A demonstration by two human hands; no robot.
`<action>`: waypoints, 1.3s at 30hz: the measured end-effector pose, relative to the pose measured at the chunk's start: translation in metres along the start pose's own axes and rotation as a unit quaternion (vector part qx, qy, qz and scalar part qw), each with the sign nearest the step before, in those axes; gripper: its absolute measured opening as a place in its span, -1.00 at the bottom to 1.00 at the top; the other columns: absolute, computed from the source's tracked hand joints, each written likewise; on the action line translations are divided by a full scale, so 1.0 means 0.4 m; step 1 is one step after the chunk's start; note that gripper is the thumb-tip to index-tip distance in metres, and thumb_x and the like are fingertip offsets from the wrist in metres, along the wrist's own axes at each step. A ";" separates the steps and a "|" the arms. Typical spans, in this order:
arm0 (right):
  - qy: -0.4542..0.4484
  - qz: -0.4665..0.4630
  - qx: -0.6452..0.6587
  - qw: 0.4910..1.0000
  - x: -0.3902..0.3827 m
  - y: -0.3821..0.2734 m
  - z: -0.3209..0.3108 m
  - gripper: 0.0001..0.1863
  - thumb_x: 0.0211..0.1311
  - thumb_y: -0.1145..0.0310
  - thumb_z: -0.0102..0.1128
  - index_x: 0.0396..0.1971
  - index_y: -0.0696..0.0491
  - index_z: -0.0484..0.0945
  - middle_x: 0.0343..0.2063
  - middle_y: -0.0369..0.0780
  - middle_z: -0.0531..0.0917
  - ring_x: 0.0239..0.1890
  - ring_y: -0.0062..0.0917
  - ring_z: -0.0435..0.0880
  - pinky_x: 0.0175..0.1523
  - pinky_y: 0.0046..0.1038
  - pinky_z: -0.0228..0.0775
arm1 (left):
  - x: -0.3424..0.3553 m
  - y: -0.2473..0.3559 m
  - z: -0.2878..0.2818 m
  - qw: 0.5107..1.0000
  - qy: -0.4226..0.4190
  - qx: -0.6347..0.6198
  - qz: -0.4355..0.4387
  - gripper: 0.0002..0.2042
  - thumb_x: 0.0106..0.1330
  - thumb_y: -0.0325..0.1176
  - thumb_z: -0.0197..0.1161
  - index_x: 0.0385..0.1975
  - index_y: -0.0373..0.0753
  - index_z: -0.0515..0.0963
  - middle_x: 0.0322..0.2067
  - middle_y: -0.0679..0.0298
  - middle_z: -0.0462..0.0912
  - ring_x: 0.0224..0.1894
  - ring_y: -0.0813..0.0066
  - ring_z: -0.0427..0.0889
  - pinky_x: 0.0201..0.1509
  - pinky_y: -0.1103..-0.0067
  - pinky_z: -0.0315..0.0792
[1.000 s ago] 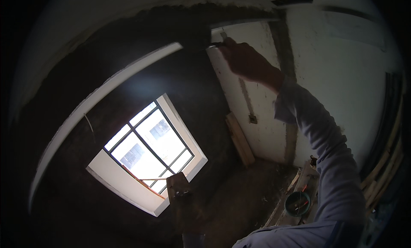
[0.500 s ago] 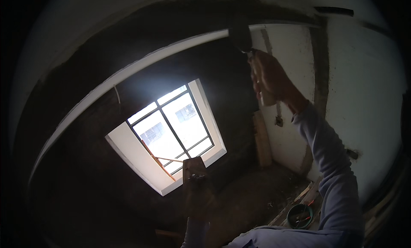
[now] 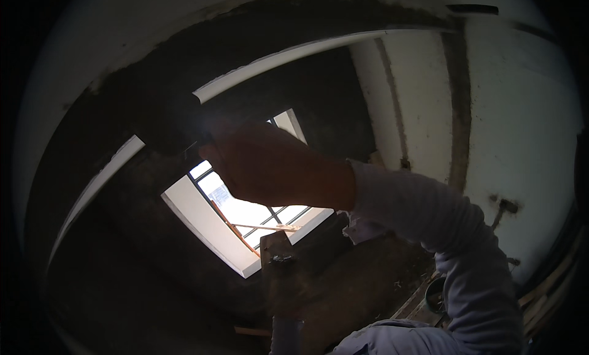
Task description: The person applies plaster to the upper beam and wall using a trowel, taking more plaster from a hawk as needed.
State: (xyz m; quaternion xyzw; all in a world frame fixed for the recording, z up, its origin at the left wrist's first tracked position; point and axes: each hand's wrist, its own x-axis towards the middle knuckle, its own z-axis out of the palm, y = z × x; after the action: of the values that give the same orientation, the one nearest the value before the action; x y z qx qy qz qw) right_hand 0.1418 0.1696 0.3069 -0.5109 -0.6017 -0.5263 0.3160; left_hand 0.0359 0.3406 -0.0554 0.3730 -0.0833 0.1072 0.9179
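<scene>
My right hand (image 3: 276, 162) reaches across in front of the window, closed round the handle of a trowel. The trowel's dark blade (image 3: 170, 117) lies over the pale strip on the wall and hides a stretch of it. Below the window, my left hand (image 3: 285, 303) is deep in shadow, its fingers hard to make out. It holds up a flat board (image 3: 274, 244) with a little grey paste on it.
A bright barred window (image 3: 245, 217) sits in the dark wall. The pale strip (image 3: 276, 56) curves along it. At right is a whitish wall (image 3: 423, 91) with dark bands. A bucket (image 3: 435, 295) and planks (image 3: 412, 303) lie low at right.
My right hand has swept the trowel left and a little down along the pale strip, from the right-hand corner to left of the window. The left hand and board have barely moved.
</scene>
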 end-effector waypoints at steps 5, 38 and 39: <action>0.023 -0.079 -0.091 0.992 -0.041 0.131 -0.075 -0.82 0.11 0.47 0.12 -0.26 0.08 0.57 -0.29 -0.20 0.60 -0.25 -0.39 0.59 -0.20 -0.36 0.48 | -0.043 0.047 -0.042 0.999 0.033 0.003 0.013 -0.46 0.20 -0.12 0.19 0.18 -0.16 0.37 0.16 0.15 0.43 0.24 0.18 0.36 0.36 0.29 0.23; -0.244 0.129 -0.259 0.925 -0.749 0.194 -0.491 -0.55 0.24 0.04 0.19 -0.07 0.10 0.51 -0.51 -0.30 0.44 -0.51 -0.52 0.44 -0.42 -0.43 0.25 | 0.525 -0.112 0.435 0.980 -0.174 0.084 0.049 -0.45 0.12 -0.13 0.30 0.14 -0.16 0.43 0.12 0.14 0.48 0.22 0.16 0.40 0.35 0.27 0.24; -0.239 0.125 -0.271 0.924 -0.752 0.204 -0.493 -0.55 0.24 0.04 0.18 -0.04 0.06 0.51 -0.49 -0.32 0.44 -0.50 -0.55 0.43 -0.42 -0.44 0.25 | 0.526 -0.119 0.439 0.979 -0.178 0.086 0.048 -0.45 0.11 -0.13 0.30 0.13 -0.16 0.44 0.12 0.14 0.48 0.22 0.16 0.40 0.35 0.27 0.24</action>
State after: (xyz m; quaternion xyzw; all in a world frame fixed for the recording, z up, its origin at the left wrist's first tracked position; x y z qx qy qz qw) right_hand 0.2717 -0.1100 0.1046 -0.7584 -0.4255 -0.4879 0.0759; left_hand 0.2382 0.2123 0.0860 0.4589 -0.2539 0.0898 0.8467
